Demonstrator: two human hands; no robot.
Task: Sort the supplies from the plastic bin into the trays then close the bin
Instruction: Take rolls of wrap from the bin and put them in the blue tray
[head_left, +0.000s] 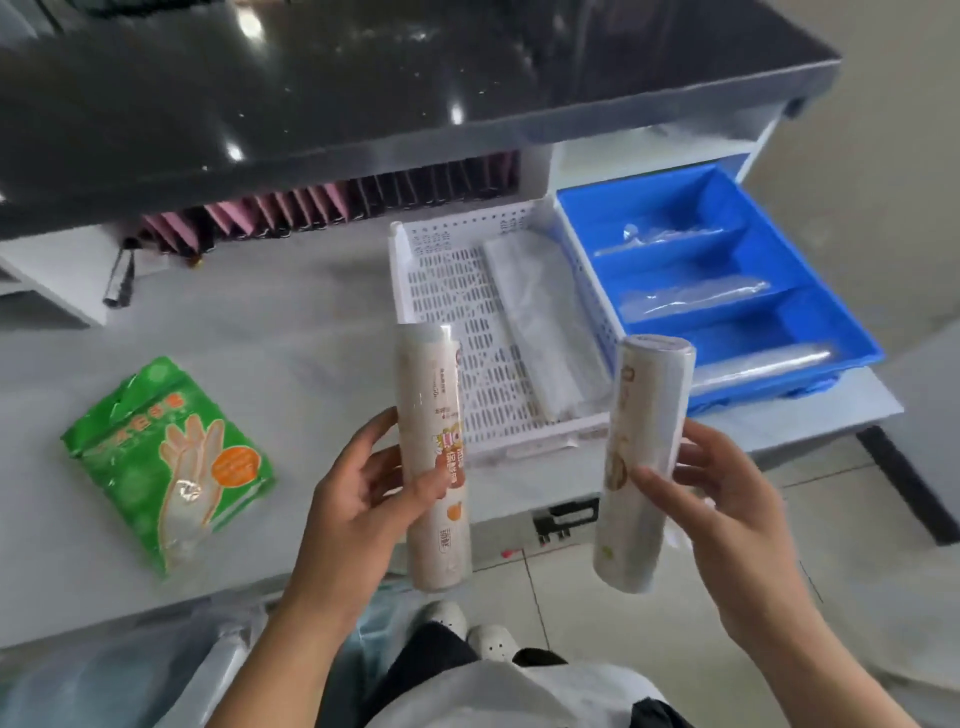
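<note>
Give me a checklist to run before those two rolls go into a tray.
1. Left hand grips left roll: ok.
2. Right hand grips right roll: ok.
3. White tray has free floor left of its clear packet: ok.
4. Blue tray has an empty compartment: not ok, each of three holds a clear pack.
5. Glove pack sorted: not ok, lies on the table.
6. Plastic bin empty, ready to close: cannot tell.

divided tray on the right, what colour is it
Blue; the divided tray shows clearly in the head view.
</note>
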